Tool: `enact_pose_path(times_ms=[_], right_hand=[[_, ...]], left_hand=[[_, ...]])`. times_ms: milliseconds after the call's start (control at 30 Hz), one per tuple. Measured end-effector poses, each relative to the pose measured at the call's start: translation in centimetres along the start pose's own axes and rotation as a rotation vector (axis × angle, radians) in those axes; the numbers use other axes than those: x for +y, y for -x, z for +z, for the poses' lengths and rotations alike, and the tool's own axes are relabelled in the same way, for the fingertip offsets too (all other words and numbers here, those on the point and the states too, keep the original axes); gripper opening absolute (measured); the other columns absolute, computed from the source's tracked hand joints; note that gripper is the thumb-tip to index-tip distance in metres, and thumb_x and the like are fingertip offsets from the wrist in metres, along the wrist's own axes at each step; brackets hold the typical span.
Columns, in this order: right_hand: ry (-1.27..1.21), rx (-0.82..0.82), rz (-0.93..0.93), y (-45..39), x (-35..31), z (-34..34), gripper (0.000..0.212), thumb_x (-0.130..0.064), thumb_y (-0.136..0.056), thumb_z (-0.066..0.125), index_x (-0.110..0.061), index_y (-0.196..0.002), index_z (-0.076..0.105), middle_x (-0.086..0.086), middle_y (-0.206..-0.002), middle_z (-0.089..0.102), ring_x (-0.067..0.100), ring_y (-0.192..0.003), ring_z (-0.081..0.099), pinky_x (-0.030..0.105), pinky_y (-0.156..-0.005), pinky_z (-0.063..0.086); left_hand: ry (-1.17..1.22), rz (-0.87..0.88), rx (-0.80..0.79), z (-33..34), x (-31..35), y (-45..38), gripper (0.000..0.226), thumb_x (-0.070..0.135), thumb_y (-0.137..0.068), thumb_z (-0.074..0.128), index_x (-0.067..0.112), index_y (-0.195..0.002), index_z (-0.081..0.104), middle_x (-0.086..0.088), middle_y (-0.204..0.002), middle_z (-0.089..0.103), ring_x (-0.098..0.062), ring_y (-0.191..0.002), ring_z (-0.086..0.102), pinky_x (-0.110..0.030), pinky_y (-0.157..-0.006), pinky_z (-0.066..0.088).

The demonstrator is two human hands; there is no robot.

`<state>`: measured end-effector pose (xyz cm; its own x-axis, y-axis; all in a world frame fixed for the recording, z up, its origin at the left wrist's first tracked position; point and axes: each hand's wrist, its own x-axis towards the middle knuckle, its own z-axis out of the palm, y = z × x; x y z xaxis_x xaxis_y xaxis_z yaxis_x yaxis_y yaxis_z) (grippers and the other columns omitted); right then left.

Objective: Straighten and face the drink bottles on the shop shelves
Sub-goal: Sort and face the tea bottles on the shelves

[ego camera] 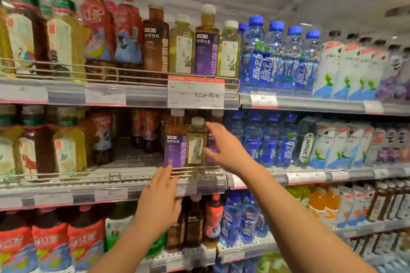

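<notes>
On the middle shelf stand a purple-label tea bottle (175, 139), a pale yellow tea bottle (195, 143) and another purple-label bottle (213, 139) partly hidden behind my right hand (224, 147). That hand is open, fingers spread, touching or nearly touching the hidden bottle. My left hand (160, 198) is lower, fingers extended, with its fingertips at the wire rail (124, 176) just below the first purple bottle. Neither hand grips anything.
The upper shelf (106, 93) holds tea bottles with a large price tag (195, 92) hanging over the middle row. Blue sports drink bottles (268, 139) stand to the right. A gap (131, 155) lies left of the purple bottle. Red-label bottles (51, 244) fill the lower shelf.
</notes>
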<state>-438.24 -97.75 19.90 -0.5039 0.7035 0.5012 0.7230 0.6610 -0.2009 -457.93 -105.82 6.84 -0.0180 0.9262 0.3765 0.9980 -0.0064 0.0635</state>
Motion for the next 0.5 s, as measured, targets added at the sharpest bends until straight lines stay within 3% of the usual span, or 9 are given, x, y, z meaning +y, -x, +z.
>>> enact_pose_path(times_ms=[200,367,500], right_hand=[[0.194,-0.052,0.057,-4.5,-1.3,0.2,0.056,-0.043,-0.096,0.062,-0.013,-0.139,0.042,0.012,-0.128,0.053,0.036,-0.109,0.061,0.045,-0.086,0.054],[0.253,-0.073,0.065,-6.4,-1.7,0.2,0.041,-0.043,-0.097,0.062,-0.01,-0.121,0.055,0.01,-0.111,0.062,0.025,-0.088,0.057,0.034,-0.07,0.045],[0.249,-0.073,0.08,-7.0,-1.5,0.7,0.029,-0.043,-0.096,0.061,-0.016,-0.104,0.054,0.007,-0.104,0.066,0.026,-0.084,0.06,0.036,-0.069,0.049]], left_hand=[[0.049,0.013,0.012,-0.3,0.0,0.0,0.053,0.05,-0.093,0.047,0.026,-0.141,0.05,0.0,-0.17,0.004,-0.024,-0.157,0.0,-0.042,-0.114,0.04],[0.073,-0.009,0.004,-0.7,0.3,0.1,0.049,0.05,-0.093,0.046,0.027,-0.136,0.05,0.002,-0.17,0.0,-0.022,-0.157,-0.004,-0.044,-0.117,0.036],[0.083,-0.02,-0.004,-1.1,0.4,0.2,0.049,0.05,-0.091,0.047,0.029,-0.136,0.05,0.004,-0.17,0.002,-0.021,-0.157,-0.004,-0.044,-0.117,0.036]])
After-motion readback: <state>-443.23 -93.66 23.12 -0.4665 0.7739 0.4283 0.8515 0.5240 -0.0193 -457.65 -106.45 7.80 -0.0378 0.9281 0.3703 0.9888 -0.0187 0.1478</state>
